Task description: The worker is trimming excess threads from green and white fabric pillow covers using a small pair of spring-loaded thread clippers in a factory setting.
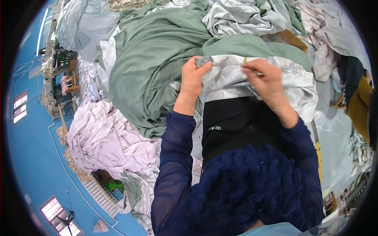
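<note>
My left hand (192, 78) pinches the upper left corner of a shiny white cloth (226, 80), thumb on top. A small grey patch shows at that corner. The cloth lies across my lap, over the black garment (232, 122), and has a stitched hem band. My right hand (267, 80), a little blurred, is closed just above the cloth's upper edge. By its fingertips a thin yellowish strip (245, 61) stands at the cloth's edge. What the right fingers grip is too small and smeared to name. Green cloth (153, 59) is bunched right beyond both hands.
Pale pink cloth (112, 137) is heaped at the left. More white cloth (240, 19) lies at the far side, near a brown cardboard piece (289, 40). A mustard cloth (360, 110) hangs at the right. A slatted white rack (98, 192) stands on the blue floor (47, 161).
</note>
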A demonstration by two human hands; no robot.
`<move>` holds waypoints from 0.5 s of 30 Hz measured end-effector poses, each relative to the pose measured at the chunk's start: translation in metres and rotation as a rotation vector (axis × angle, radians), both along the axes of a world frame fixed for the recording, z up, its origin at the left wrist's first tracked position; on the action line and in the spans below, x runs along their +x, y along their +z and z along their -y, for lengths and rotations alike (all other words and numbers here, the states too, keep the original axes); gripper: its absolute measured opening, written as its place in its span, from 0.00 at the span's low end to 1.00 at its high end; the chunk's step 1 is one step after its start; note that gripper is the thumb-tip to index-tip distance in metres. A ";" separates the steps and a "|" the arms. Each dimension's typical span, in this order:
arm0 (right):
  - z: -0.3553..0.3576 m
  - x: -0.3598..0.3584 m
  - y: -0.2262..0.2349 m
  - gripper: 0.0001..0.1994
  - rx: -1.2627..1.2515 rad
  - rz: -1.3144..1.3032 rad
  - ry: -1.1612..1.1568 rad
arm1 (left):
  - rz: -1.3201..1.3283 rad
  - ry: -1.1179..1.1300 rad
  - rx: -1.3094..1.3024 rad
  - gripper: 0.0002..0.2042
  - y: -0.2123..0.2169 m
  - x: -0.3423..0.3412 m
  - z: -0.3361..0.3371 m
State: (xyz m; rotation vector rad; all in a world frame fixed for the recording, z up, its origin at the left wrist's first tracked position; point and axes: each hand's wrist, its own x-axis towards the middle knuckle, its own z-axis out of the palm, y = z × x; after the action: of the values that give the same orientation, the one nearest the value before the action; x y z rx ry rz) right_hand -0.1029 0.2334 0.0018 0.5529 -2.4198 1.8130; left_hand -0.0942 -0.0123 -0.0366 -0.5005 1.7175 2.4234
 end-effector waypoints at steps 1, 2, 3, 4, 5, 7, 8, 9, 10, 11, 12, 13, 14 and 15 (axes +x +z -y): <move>0.016 -0.002 -0.006 0.07 0.029 0.054 0.026 | -0.009 -0.003 -0.015 0.11 0.005 0.000 -0.006; 0.029 -0.005 -0.013 0.08 -0.019 0.024 0.009 | -0.020 -0.007 -0.028 0.10 0.010 -0.001 -0.012; 0.035 -0.006 -0.017 0.08 -0.013 0.025 0.005 | -0.020 -0.011 -0.023 0.10 0.013 -0.001 -0.018; 0.042 -0.008 -0.019 0.09 0.001 -0.009 0.017 | -0.036 -0.003 -0.069 0.09 0.016 0.001 -0.020; 0.046 -0.009 -0.021 0.09 0.016 -0.041 0.028 | -0.051 0.005 -0.114 0.09 0.017 0.002 -0.022; 0.048 -0.010 -0.027 0.09 0.059 -0.061 0.037 | -0.059 0.040 -0.115 0.08 0.015 0.004 -0.030; 0.048 -0.011 -0.030 0.10 0.096 -0.115 0.035 | -0.066 0.071 -0.117 0.08 0.014 0.005 -0.033; 0.049 -0.011 -0.033 0.11 0.134 -0.168 0.031 | -0.065 0.074 -0.115 0.08 0.013 0.005 -0.035; 0.049 -0.010 -0.034 0.11 0.136 -0.166 0.033 | -0.022 0.088 -0.086 0.08 0.013 0.005 -0.037; 0.049 -0.010 -0.036 0.12 0.206 -0.253 0.037 | 0.021 0.101 -0.056 0.08 0.013 0.005 -0.039; 0.049 -0.010 -0.038 0.13 0.275 -0.340 0.041 | 0.024 0.102 -0.053 0.08 0.014 0.005 -0.040; 0.049 -0.009 -0.040 0.13 0.278 -0.338 0.042 | 0.073 0.113 -0.002 0.08 0.016 0.003 -0.041; 0.049 -0.009 -0.042 0.13 0.323 -0.345 0.043 | 0.122 0.125 0.049 0.08 0.016 0.003 -0.041; 0.048 -0.008 -0.044 0.14 0.369 -0.353 0.045 | 0.124 0.126 0.051 0.08 0.015 0.003 -0.043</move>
State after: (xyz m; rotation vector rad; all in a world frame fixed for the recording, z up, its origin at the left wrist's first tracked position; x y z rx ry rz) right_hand -0.1108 0.1850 -0.0418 0.8762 -2.5035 1.1552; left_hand -0.0913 0.0303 -0.0219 -0.7568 1.6163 2.4544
